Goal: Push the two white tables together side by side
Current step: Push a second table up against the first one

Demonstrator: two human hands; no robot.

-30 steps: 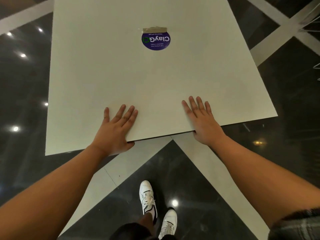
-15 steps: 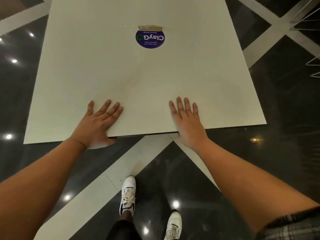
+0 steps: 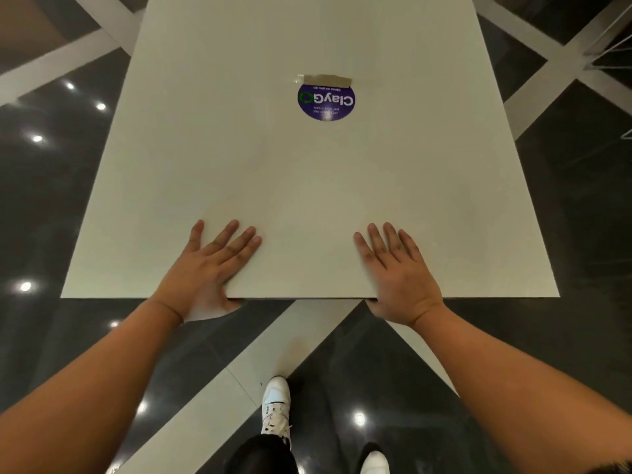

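1 white table (image 3: pixel 307 186) fills the middle of the view, and its near edge runs right under both hands; the top spreads away from the fingertips toward the far side. A round purple sticker (image 3: pixel 326 101) sits on the top, well past the fingers, with a strip of brown tape (image 3: pixel 327 80) touching its far edge. The floor (image 3: pixel 44 186) is dark and shiny with pale stripes crossing it, and small ceiling lights shine back from it; 2 white shoes show below the table, the front one (image 3: pixel 276 407) on the dark part. The left hand (image 3: pixel 208 271) lies flat on the top, fingers spread a little, thumb tucked under the edge; the right hand (image 3: pixel 400 271) lies flat too, fingers a little apart, the heel of the hand hanging over the edge.
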